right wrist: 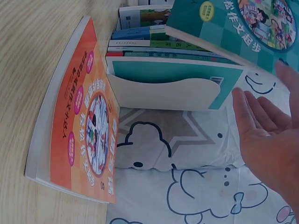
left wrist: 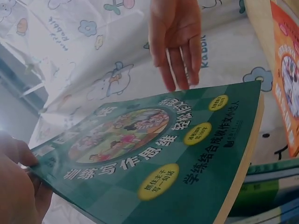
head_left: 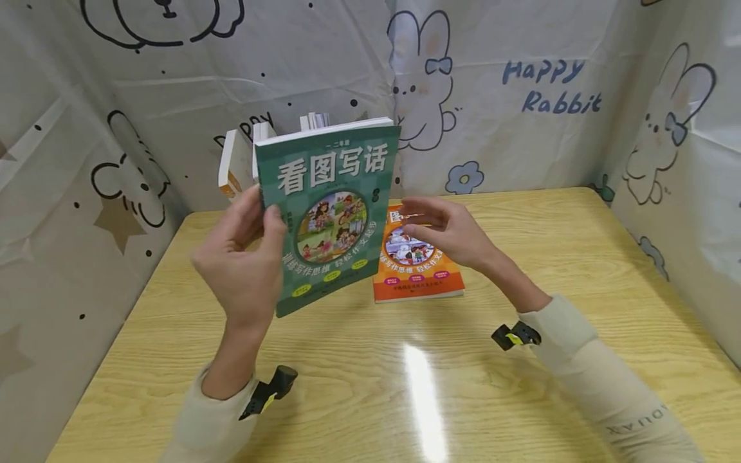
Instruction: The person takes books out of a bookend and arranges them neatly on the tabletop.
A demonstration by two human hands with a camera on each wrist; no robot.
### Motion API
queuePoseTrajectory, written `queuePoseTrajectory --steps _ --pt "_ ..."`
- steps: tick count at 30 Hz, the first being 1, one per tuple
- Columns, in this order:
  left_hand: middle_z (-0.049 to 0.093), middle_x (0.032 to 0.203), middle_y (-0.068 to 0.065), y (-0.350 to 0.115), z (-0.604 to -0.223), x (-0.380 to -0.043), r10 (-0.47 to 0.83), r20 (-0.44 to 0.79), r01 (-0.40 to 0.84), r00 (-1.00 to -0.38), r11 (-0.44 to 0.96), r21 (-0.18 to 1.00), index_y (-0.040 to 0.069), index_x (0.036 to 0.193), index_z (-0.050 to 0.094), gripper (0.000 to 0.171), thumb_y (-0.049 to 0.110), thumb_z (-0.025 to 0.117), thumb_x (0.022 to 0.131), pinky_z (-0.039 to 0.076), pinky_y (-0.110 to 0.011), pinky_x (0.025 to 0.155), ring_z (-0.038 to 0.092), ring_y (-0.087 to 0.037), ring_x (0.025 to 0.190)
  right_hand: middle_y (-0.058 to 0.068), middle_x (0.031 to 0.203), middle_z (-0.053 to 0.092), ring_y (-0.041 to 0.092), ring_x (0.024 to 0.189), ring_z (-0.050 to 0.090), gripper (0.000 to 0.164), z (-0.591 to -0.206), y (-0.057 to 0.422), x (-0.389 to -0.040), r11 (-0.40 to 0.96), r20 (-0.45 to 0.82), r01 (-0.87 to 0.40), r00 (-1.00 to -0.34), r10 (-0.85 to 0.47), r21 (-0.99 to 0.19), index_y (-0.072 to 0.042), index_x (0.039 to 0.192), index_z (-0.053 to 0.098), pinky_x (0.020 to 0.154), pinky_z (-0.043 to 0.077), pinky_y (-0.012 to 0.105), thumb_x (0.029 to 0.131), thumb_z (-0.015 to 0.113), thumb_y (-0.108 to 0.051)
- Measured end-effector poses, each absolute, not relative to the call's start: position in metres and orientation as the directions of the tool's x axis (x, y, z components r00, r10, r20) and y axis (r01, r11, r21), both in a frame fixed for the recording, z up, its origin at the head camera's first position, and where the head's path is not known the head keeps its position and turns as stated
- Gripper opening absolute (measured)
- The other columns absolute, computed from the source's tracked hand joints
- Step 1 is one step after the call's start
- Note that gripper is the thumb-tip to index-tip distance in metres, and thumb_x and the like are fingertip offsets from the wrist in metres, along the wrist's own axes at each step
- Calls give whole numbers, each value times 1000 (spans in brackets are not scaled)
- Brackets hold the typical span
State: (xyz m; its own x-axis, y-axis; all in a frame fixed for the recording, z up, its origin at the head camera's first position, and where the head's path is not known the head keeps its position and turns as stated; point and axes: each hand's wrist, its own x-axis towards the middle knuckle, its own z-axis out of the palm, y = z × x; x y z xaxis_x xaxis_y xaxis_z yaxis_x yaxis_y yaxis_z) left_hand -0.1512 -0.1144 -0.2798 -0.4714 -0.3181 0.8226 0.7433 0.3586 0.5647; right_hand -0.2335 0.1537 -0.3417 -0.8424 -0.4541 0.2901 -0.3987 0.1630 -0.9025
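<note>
My left hand (head_left: 246, 257) pinches a green book (head_left: 330, 225) by its left edge, thumb on the front cover. The book is raised over the table, its cover with white Chinese characters and a round picture turned toward me. Close beside its right edge is my right hand (head_left: 448, 228), fingers extended and holding nothing. Beyond that hand lies an orange book (head_left: 419, 283) of similar design, partly covered by the hand and the green book. In the left wrist view, the fingers of the right hand (left wrist: 177, 46) point down toward the green cover's edge.
Behind the green book, several upright books (right wrist: 140, 44) stand in a row with a white holder (right wrist: 159, 95). The wooden table (head_left: 347, 386) backs onto a white cloth (head_left: 324, 58) printed with rabbits, which also hangs at both sides. Small black devices sit at both cuffs.
</note>
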Motion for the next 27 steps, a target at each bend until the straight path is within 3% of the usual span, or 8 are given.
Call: queuePoseTrajectory --steps 6,11,18,21,23,26,27 --pt "73 104 -15 -102 -292 -157 -259 801 745 -540 296 598 -8 114 71 25 -7 64 90 58 -24 73 73 -19 92 15 139 56 29 124 57 49 -342 148 -234 127 322 -416 -834 -448 -901 -2 146 47 98 51 41 99 62 -7" --pt "72 106 -19 -94 -296 -161 -228 761 717 -607 254 649 -11 117 68 26 -5 66 91 58 -26 79 71 -17 98 17 129 63 29 113 64 42 -346 152 -235 131 340 -430 -837 -428 -893 0 141 53 94 53 41 99 61 -5" --pt "71 112 -18 -90 -301 -172 -208 732 697 -649 224 681 -10 121 66 29 -2 66 93 58 -30 82 70 -21 101 20 106 70 23 93 70 25 -351 162 -234 175 364 -435 -872 -328 -883 5 120 65 83 58 34 97 65 -5" --pt "70 115 -18 -88 -302 -177 -210 706 674 -677 208 709 -9 123 65 30 0 65 94 57 -30 85 69 -22 105 14 83 66 17 77 66 15 -353 167 -233 174 386 -448 -873 -299 -877 7 104 67 79 59 34 96 67 -6" --pt "69 116 -19 -87 -302 -179 -204 691 665 -693 190 722 -8 124 65 30 0 65 95 56 -30 86 68 -24 107 9 77 64 16 73 64 13 -355 171 -233 166 400 -456 -871 -285 -874 7 99 67 77 59 34 96 67 -6" --pt "69 117 -19 -87 -303 -183 -187 683 658 -706 181 731 -8 125 64 31 1 64 96 55 -30 87 68 -24 108 5 77 67 17 74 66 13 -357 176 -232 161 422 -474 -864 -275 -865 8 96 68 76 59 33 96 67 -5" --pt "69 118 -18 -88 -303 -185 -184 679 655 -711 178 734 -8 126 64 31 2 63 96 55 -29 88 68 -23 108 6 85 71 18 80 69 14 -357 178 -232 155 428 -479 -861 -273 -864 8 101 70 76 59 32 96 66 -5"
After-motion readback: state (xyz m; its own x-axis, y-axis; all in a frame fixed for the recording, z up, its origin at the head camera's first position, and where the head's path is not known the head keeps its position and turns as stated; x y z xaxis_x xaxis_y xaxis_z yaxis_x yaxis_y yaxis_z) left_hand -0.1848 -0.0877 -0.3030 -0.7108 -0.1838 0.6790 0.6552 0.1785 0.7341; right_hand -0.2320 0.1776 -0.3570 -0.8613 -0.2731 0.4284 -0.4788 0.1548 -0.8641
